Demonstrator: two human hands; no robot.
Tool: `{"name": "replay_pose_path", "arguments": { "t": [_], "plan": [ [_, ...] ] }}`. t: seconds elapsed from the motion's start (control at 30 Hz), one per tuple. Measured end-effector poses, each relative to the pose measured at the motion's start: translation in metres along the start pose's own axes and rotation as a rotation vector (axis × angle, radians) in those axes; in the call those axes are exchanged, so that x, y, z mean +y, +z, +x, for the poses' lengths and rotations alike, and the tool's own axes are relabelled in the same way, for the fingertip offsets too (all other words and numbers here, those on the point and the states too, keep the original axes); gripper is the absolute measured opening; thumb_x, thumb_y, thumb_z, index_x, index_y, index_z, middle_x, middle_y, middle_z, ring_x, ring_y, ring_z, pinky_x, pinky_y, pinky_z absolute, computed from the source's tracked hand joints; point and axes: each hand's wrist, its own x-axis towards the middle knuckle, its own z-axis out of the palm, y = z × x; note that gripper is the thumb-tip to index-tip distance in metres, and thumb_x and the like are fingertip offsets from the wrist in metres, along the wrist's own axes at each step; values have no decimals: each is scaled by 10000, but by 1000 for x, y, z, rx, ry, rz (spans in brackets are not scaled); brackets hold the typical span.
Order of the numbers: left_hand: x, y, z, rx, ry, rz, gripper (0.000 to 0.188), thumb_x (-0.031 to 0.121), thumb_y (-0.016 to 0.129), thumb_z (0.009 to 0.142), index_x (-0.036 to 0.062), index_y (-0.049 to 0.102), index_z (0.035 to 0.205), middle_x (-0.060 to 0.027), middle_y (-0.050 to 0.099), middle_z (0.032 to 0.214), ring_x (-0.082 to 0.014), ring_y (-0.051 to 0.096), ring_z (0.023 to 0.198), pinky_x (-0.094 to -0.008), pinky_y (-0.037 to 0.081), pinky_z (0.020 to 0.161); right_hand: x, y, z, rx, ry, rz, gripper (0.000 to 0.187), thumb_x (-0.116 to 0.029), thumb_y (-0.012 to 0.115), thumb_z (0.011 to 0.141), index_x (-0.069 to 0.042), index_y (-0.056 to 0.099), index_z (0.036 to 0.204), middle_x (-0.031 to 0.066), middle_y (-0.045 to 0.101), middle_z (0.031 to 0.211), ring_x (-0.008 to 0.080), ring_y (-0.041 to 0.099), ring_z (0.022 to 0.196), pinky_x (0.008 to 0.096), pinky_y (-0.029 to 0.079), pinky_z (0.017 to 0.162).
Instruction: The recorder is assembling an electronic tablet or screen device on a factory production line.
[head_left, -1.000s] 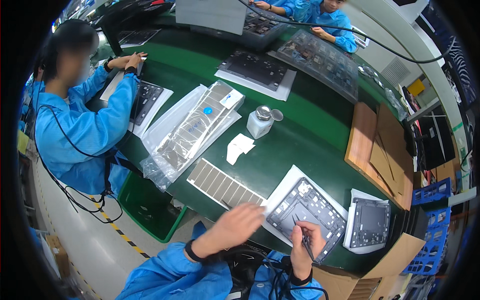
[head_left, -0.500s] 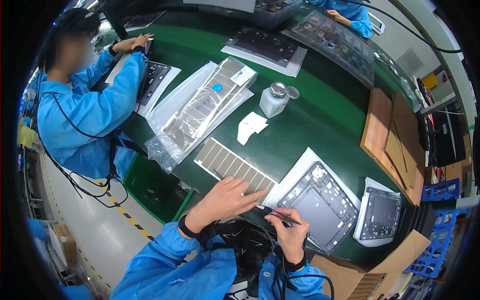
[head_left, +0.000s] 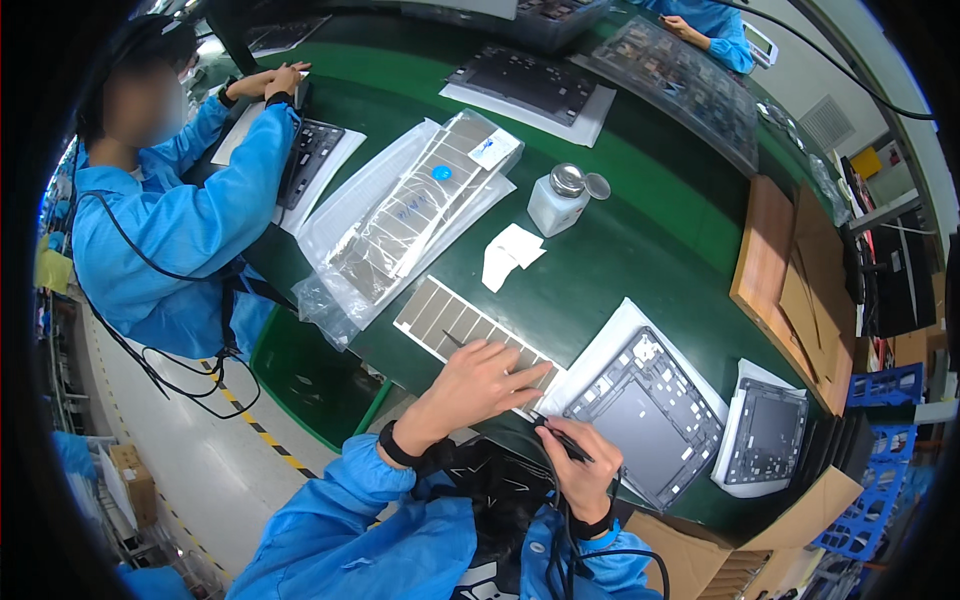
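A pale sheet backed with brownish-grey strips [head_left: 432,308] lies near the table's front edge. My left hand [head_left: 482,382] rests palm down across its right part, thumb and forefinger stretched towards the corner. A thin dark tool [head_left: 453,339] sticks out from its far side; the rest is hidden under the curled fingers. Just right of it, my right hand [head_left: 583,462] pinches black tweezers [head_left: 562,434], whose tips point at the sheet's near right corner. Next to this hand a dark grey device housing [head_left: 640,420] with small white pieces lies on white padding [head_left: 622,318].
Beyond the sheet are bagged strip sheets [head_left: 400,225], folded white paper [head_left: 508,254] and a white dispenser bottle [head_left: 556,205]. A second housing [head_left: 768,430] lies at right, by wooden boards [head_left: 765,275] and an open carton [head_left: 805,505]. A co-worker [head_left: 165,215] sits at left.
Both hands stay close together at the sheet's right end. The right hand has turned slightly, with the tweezers now more covered by its fingers. The whole view has shifted a little.
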Motion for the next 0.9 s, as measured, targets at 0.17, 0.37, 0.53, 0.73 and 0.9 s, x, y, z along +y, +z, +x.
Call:
{"name": "replay_pose_path", "arguments": {
  "t": [0.17,0.37,0.53,0.73,0.9],
  "plan": [
    [1,4,0,19,-41,-21,429,400,781,851,231,739,1243,6,505,775,-170,539,736,-329,426,665,3,0,1,3,-39,11,204,-28,872,771,-3,745,929,119,763,880,240,746,746,309,575,670],
    [0,4,1,21,-53,-22,431,410,787,843,232,748,1234,12,507,767,-163,537,728,-319,418,660,3,0,2,-21,-75,-23,215,-30,877,763,-3,744,929,116,764,884,240,747,758,308,577,678],
    [0,6,1,22,-55,-19,429,416,789,838,230,753,1223,15,507,763,-159,538,726,-318,416,659,4,1,2,-24,-87,-21,219,-28,876,760,-7,749,937,114,764,890,242,746,758,310,581,684],
    [0,5,1,29,-55,-18,419,418,792,835,230,757,1208,22,506,759,-154,539,724,-315,414,656,1,1,4,-47,-101,-43,210,-13,868,759,-6,758,938,108,763,892,246,744,766,315,582,680],
    [1,4,1,26,-55,-13,412,415,794,832,232,759,1199,25,507,757,-151,541,726,-313,411,653,0,0,4,-59,-114,-54,209,-4,863,760,0,757,940,108,760,890,247,742,761,319,580,672]
  ]
}}
